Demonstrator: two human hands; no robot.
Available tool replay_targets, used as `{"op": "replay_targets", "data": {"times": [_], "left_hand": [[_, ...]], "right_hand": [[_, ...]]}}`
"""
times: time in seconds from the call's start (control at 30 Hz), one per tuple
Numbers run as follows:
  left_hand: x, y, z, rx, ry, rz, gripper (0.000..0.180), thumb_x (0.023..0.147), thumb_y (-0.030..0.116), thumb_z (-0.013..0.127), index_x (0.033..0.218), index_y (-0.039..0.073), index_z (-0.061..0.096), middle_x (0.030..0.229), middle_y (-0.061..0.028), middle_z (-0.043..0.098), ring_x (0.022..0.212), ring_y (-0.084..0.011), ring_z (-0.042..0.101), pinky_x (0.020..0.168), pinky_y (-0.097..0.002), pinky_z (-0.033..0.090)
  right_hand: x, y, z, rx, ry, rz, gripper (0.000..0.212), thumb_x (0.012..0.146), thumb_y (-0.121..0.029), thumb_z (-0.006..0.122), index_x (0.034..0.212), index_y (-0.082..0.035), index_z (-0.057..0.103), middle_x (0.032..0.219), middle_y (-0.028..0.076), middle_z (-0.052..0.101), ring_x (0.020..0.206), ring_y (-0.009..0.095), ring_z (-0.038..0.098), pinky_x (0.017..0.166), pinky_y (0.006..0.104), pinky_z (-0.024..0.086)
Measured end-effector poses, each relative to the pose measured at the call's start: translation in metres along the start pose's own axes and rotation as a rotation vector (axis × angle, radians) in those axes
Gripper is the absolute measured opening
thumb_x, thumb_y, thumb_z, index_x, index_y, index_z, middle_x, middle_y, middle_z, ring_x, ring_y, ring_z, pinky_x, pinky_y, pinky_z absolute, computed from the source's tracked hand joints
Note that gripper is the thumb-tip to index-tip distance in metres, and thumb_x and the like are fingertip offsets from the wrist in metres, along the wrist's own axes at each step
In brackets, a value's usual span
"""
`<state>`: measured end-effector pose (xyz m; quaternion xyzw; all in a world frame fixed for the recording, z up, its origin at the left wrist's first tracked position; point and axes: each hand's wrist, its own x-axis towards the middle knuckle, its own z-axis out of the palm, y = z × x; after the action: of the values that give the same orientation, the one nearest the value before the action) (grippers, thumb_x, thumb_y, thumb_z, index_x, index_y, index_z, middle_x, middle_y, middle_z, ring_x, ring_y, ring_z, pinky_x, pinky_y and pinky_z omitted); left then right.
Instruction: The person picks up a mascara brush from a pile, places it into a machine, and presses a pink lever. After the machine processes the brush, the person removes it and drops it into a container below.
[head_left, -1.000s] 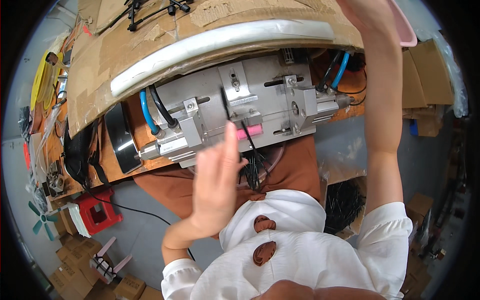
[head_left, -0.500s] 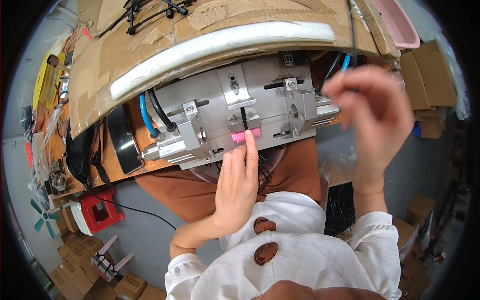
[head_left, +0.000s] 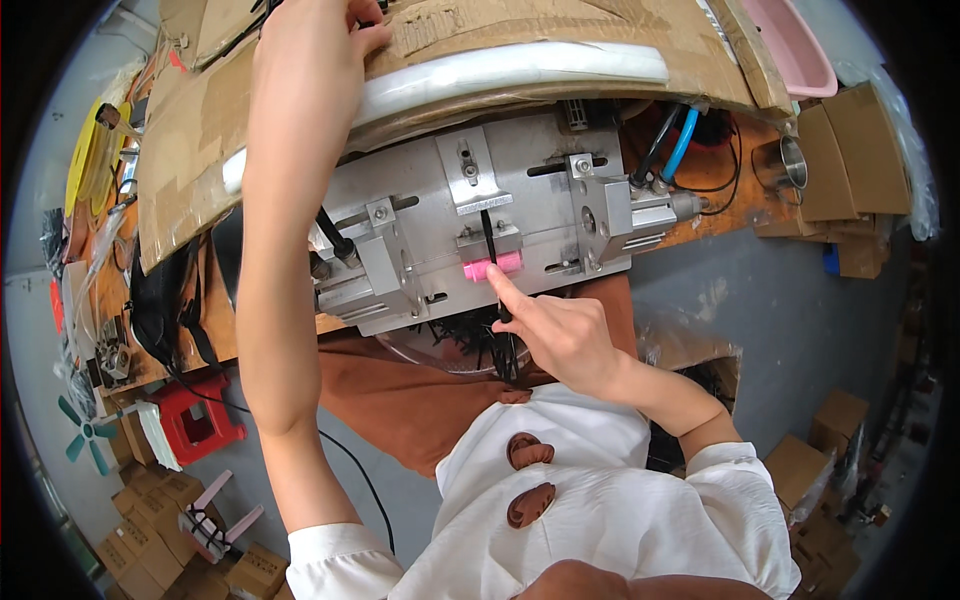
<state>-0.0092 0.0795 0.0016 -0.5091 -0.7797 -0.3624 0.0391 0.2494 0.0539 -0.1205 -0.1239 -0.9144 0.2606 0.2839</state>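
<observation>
A thin black rod (head_left: 487, 232) lies across the small metal block and pink piece (head_left: 507, 263) at the middle of a metal fixture (head_left: 440, 190). My right hand (head_left: 565, 335) has its index fingertip against the pink piece and the rod, with the other fingers curled around the rod's near end. My left hand (head_left: 318, 40) reaches over the cardboard to the black rods (head_left: 262, 14) at the top edge. Its visible fingers are bent together by a black part; what they grip is mostly hidden.
Cardboard (head_left: 430, 30) with a white foam strip (head_left: 520, 68) overhangs the fixture's far side. Metal clamps (head_left: 603, 215) with blue hoses (head_left: 682, 145) flank the middle. A metal cup (head_left: 780, 163) stands at right. Black rods (head_left: 490, 340) fill a clear bowl over my lap.
My left hand has left the pink piece and swung up to the black rods on the cardboard. My right hand has come down from the right to the pink piece and rod.
</observation>
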Motion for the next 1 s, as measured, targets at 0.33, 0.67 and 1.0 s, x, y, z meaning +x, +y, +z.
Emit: {"op": "replay_targets", "data": {"times": [0.33,0.67,1.0], "left_hand": [[-0.201,0.047,0.006,0.065,-0.012,0.153,0.061,0.067,-0.011,0.068,0.127,-0.004,0.055,0.096,-0.0105,0.059,0.081,-0.0214,0.053,0.069,-0.0322,0.046],[-0.224,0.053,0.056,0.273,-0.231,0.131,0.071,0.07,-0.005,0.058,0.138,-0.009,0.038,0.1,-0.0097,0.051,0.083,-0.0218,0.05,0.075,-0.0293,0.048],[-0.103,0.045,0.016,0.195,0.029,0.327,0.04,0.082,0.007,0.064,0.12,0.001,0.054,0.091,-0.0148,0.053,0.085,-0.0308,0.053,0.076,-0.0421,0.045]], "right_hand": [[0.156,0.06,-0.105,-0.979,0.29,-0.145,0.022,0.085,-0.005,0.065,0.107,-0.001,0.065,0.087,0.01,0.07,0.063,0.016,0.064,0.05,0.0258,0.044],[0.177,0.014,-0.116,-0.139,0.317,0.075,0.009,0.078,-0.004,0.061,0.085,0.003,0.063,0.079,0.021,0.066,0.076,0.036,0.066,0.067,0.0423,0.051],[-0.003,-0.002,-0.043,0.031,0.194,-0.018,0.061,0.066,0.004,0.076,0.124,0.005,0.058,0.076,0.011,0.067,0.058,0.016,0.062,0.05,0.0273,0.048]]}}
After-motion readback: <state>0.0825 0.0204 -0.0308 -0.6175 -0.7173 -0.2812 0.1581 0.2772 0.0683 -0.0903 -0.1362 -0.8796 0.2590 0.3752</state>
